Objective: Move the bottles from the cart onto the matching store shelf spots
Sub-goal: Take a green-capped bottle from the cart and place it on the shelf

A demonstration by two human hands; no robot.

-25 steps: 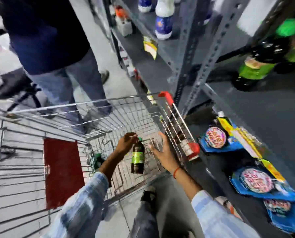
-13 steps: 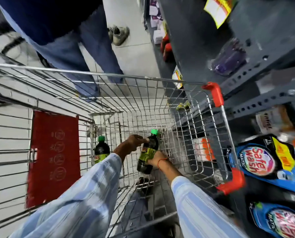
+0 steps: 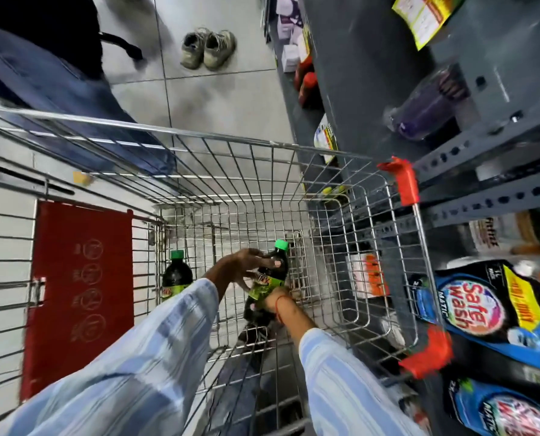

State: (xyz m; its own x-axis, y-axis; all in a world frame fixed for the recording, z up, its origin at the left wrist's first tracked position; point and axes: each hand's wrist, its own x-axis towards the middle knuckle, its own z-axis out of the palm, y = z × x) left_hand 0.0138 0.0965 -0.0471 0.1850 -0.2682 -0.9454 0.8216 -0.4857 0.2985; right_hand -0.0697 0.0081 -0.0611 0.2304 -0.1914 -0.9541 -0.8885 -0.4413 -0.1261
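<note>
Fingers (image 3: pixel 270 262) of the left hand (image 3: pixel 237 269) wrap around the upper part of a dark bottle (image 3: pixel 267 278) with a green cap, the thumb pressed on its shoulder. Below, the right hand (image 3: pixel 270 302) grips the same bottle around its green label and lower body; a red thread circles that wrist. Both hands are closed on this bottle, which tilts with its cap pointing away from the viewer, held inside the cart (image 3: pixel 341 215) above the wire floor.

Both arms wear pale blue striped sleeves (image 3: pixel 136 357) reaching down from the bottom edge of the view.

A second bottle (image 3: pixel 176 275), the same kind with a green cap, stands upright in the cart's left corner, just beside the left forearm and apart from the held one.

The cart is bare metal wire with red plastic corner guards (image 3: pixel 405 180) on its right side. A red flap (image 3: pixel 80 294) with faint round symbols hangs at its left.

To the right stands a grey metal shelf (image 3: pixel 372 73). Blue pouches (image 3: pixel 488 309) reading "Safe Wash" lie on its lower level, near the cart's right edge. A yellow tag (image 3: pixel 425 17) hangs higher up.

Beyond the cart, a pair of worn shoes (image 3: pixel 207 48) sits on the grey tiled floor (image 3: pixel 231 99), and another person's jeans (image 3: pixel 58 89) show at upper left.
</note>
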